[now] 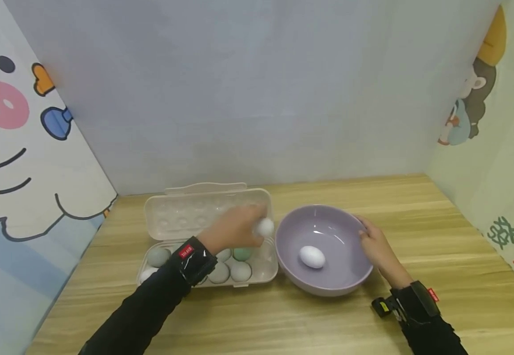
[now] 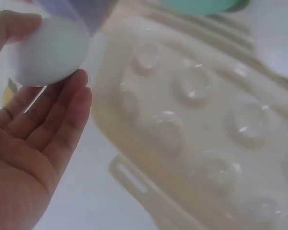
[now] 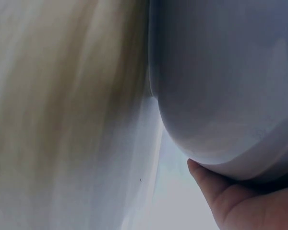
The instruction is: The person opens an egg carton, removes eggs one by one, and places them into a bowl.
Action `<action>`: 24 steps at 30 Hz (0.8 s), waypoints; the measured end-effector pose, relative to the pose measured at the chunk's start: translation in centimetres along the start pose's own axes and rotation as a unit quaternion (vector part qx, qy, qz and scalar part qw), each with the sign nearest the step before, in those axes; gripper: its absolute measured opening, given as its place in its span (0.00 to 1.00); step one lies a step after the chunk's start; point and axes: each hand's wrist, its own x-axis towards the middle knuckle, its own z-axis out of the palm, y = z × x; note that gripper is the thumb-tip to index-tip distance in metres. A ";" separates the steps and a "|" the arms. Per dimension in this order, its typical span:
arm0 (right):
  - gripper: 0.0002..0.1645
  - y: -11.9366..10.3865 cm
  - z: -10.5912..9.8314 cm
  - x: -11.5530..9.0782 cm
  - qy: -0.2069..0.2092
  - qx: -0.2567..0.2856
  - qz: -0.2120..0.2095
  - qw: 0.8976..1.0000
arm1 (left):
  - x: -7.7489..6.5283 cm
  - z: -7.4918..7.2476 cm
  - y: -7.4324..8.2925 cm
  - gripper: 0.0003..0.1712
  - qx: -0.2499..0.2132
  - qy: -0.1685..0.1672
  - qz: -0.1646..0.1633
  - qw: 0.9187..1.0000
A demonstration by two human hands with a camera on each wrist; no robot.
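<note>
Head view: we note the left hand [image 1: 235,228], partly closed, pinching a white egg [image 1: 265,228] above the right end of the carton [image 1: 265,265]; the right hand [image 1: 379,248] grips the bowl's right rim [image 1: 369,254]. A slack pinch, we judge, could let the smooth egg slip and crack.

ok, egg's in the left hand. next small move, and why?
Probably carry the held white egg right and lower it gently into the purple bowl, beside the egg lying there. The left hand has it at the bowl-side end of the open carton, and the right hand holds the bowl's far-side rim from the carton.
</note>
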 end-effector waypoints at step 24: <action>0.28 0.4 0.0 0.1 0.017 0.016 -0.001 1.000 | 7.7 4.4 4.0 0.17 0.055 -0.117 0.061 0.990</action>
